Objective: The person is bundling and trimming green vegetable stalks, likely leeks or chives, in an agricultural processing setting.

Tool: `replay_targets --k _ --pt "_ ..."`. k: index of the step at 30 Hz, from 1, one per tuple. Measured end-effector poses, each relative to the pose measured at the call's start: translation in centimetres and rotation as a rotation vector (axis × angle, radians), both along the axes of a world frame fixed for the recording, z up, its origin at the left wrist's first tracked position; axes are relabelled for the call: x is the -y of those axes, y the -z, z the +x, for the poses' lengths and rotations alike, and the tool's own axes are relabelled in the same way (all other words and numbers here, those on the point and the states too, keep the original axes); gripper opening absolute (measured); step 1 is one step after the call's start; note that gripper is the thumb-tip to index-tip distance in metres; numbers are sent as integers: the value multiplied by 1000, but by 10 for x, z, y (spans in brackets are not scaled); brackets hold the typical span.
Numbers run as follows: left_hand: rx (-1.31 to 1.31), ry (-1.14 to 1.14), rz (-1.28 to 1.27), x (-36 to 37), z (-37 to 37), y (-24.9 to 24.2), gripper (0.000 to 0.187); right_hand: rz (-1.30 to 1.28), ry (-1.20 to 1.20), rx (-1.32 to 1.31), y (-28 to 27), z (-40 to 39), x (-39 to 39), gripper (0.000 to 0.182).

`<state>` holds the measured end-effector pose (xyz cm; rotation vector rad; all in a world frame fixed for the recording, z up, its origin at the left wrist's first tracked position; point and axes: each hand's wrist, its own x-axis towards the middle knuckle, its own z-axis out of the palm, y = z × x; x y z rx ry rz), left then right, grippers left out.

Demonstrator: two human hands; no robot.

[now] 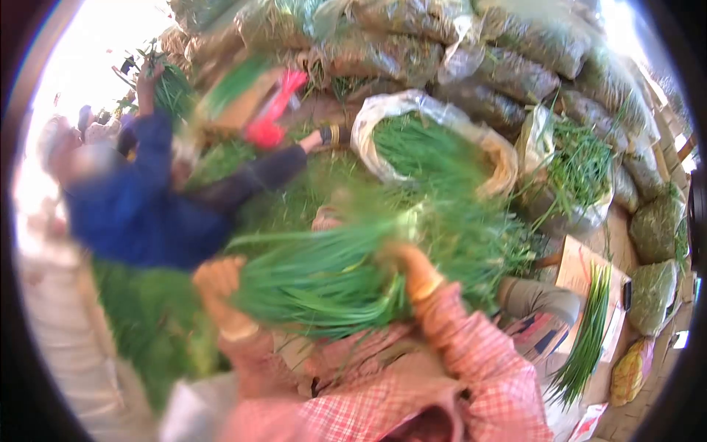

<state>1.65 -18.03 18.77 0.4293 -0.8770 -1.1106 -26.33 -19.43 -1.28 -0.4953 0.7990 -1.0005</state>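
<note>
A big loose bunch of long green chives (324, 283) lies across my lap, smeared by motion. My right hand (403, 264) is closed round the bunch toward its pale ends. At the leaf-tip side, my left hand (219, 283) looks curled against the chives; its fingers are blurred. More loose greens (479, 250) are heaped just beyond my right hand. To the right, a neat bundle of chives (589, 331) rests on a cardboard piece (576, 276).
A co-worker in a blue top (140, 195) reaches across on the left. An open plastic sack of greens (423, 147) stands ahead, another sack (578, 162) beside it. Full sacks (398, 55) are stacked behind. A dark phone-like object (627, 295) lies at the cardboard's edge.
</note>
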Motion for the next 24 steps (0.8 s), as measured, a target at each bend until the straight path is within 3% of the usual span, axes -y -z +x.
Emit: replay_targets --k 1,2,3,6,7,8,9,11,13,14,16,17,19,20,21,22,24 --pt "-30 -14 -7 -2 -1 -2 38 25 -18 23 0 6 4 17" --pt "-28 -28 6 -4 2 0 38 188 63 164 -71 5 -5 23" --pt "-31 -40 9 -3 5 2 38 279 80 379 -72 8 -4 22" --pt "-41 -63 51 7 23 14 38 -24 248 547 -87 -25 -6 20" --pt "-47 -74 78 7 33 26 38 52 370 419 -109 -34 -7 20" --pt "114 -177 143 7 50 44 38 130 492 288 -128 -43 -8 20" --pt "279 -270 207 10 69 64 38 81 450 294 -130 -49 -7 22" --pt "334 -342 320 12 76 87 38 -30 358 366 -140 -59 -7 22" --pt "113 -315 409 11 69 93 39 -21 362 344 -157 -71 -6 21" --pt "13 -352 410 8 66 93 36 -151 304 307 -153 -86 -5 21" --pt "-189 -431 408 1 58 87 31 -95 519 353 -150 -116 -8 19" --pt "-116 -460 433 -2 68 96 30 -268 439 418 -147 -142 -13 20" --pt "35 -514 492 -14 103 129 30 -16 810 92 -190 -157 -35 22" --pt "33 -524 541 -20 111 141 30 -282 569 279 -165 -196 -45 24" --pt "30 -533 589 -26 117 152 30 -423 481 262 -156 -220 -55 25" --pt "25 -542 631 -30 119 157 30 -405 583 198 -163 -221 -70 18" --pt "21 -469 633 -38 120 160 31 156 876 -455 -116 -258 -94 15"
